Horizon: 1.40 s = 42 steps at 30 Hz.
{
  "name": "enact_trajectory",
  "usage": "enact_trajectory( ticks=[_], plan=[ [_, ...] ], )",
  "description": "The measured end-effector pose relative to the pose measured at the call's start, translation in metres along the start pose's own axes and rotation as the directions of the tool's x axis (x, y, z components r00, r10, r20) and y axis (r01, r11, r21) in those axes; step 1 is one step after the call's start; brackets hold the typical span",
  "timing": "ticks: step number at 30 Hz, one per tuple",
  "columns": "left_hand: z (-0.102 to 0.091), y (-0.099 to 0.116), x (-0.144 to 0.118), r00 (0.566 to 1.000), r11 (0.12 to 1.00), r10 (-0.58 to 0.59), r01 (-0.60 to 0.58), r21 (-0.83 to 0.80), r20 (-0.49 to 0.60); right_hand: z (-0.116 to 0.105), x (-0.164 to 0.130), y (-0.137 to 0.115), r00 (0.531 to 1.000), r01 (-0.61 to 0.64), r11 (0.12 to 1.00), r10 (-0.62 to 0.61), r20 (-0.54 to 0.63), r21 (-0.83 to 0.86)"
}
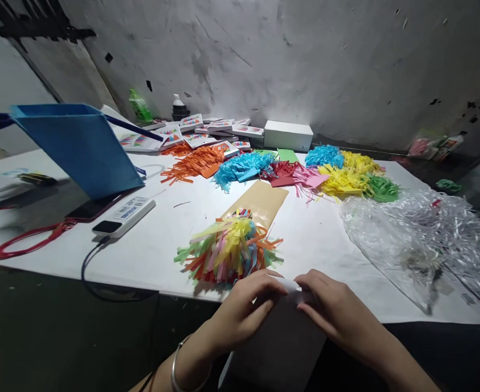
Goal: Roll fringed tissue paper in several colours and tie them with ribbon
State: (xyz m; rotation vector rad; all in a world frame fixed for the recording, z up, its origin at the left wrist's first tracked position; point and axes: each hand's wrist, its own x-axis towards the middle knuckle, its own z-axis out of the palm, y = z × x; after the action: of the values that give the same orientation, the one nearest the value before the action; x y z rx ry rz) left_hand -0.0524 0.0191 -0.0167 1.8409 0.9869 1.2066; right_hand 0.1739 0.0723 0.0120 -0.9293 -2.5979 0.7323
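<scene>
At 6 o'clock in the view, the left hand and right hand each pinch the upper edge of a white sheet, thumbs nearest the wearer; 2 grips probably keep that edge straight. From the sheet, a mixed-colour tassel bundle lies at 11 o'clock, presumably for easy reach, and plastic film at 2 o'clock, perhaps set aside.

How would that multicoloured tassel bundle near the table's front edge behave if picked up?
The tassel bundle would probably flop, since its thin strips splay and bend. It seems likely to be light, being mostly loose, papery ribbons. Rolling looks unlikely, as the strips fan outward.
</scene>
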Motion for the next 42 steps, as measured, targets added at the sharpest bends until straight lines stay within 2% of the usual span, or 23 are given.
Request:
enact_trajectory(
  ticks=[4, 9, 13, 18, 23, 25, 27, 30, 33, 35, 38, 40, 42],
  plan=[
    [0.001, -0.001, 0.001, 1.0, 1.0, -0.022, 0.022, 0.016, 0.0, -0.001, 0.004, -0.001, 0.992, -0.124, 0.985, 0.125, -0.001, 0.121],
    [0.001, -0.002, 0.004, 0.999, 1.0, -0.03, 0.03, 0.008, -0.017, -0.009, 0.006, 0.004, 0.99, -0.121, 0.955, 0.098, 0.098, 0.271],
    [0.001, -0.003, 0.005, 0.999, 0.999, -0.046, 0.046, 0.004, -0.019, -0.009, 0.008, 0.004, 0.991, -0.118, 0.959, 0.097, 0.09, 0.258],
    [0.006, -0.005, 0.006, 0.999, 0.999, -0.049, 0.049, -0.014, -0.015, -0.006, 0.013, 0.002, 0.976, -0.208, 0.966, 0.195, 0.095, 0.153],
    [0.012, -0.011, 0.002, 0.996, 0.995, -0.034, 0.026, -0.092, -0.086, -0.019, 0.015, 0.008, 0.943, -0.251, 0.932, 0.175, 0.284, 0.261],
    [0.015, -0.013, -0.001, 0.989, 0.989, -0.089, 0.074, -0.128, -0.118, -0.021, 0.015, 0.01, 0.917, -0.293, 0.929, 0.206, 0.343, 0.227],
    [0.016, -0.013, -0.003, 0.977, 0.965, -0.186, 0.162, -0.206, -0.106, -0.02, 0.015, 0.011, 0.905, -0.306, 0.938, 0.233, 0.357, 0.162],
    [0.014, -0.01, -0.004, 0.953, 0.93, -0.295, 0.27, -0.248, -0.066, -0.016, 0.011, 0.012, 0.907, -0.318, 0.915, 0.216, 0.362, 0.25],
    [0.007, -0.008, -0.003, 0.93, 0.913, -0.359, 0.331, -0.237, -0.083, -0.013, 0.001, 0.018, 0.913, -0.365, 0.859, 0.253, 0.321, 0.36],
    [0.004, -0.008, -0.003, 0.906, 0.882, -0.414, 0.374, -0.286, -0.09, -0.008, -0.008, 0.023, 0.921, -0.374, 0.836, 0.284, 0.265, 0.402],
    [0.002, -0.01, -0.004, 0.846, 0.782, -0.53, 0.465, -0.415, -0.05, 0.008, -0.023, 0.026, 0.925, -0.369, 0.722, 0.343, 0.16, 0.586],
    [0.004, -0.011, -0.005, 0.799, 0.695, -0.601, 0.523, -0.493, -0.001, 0.024, -0.03, 0.024, 0.902, -0.334, 0.59, 0.426, 0.068, 0.735],
    [0.005, -0.011, -0.004, 0.77, 0.663, -0.638, 0.546, -0.512, -0.005, 0.04, -0.036, 0.022, 0.859, -0.275, 0.528, 0.51, -0.042, 0.804]
  ],
)
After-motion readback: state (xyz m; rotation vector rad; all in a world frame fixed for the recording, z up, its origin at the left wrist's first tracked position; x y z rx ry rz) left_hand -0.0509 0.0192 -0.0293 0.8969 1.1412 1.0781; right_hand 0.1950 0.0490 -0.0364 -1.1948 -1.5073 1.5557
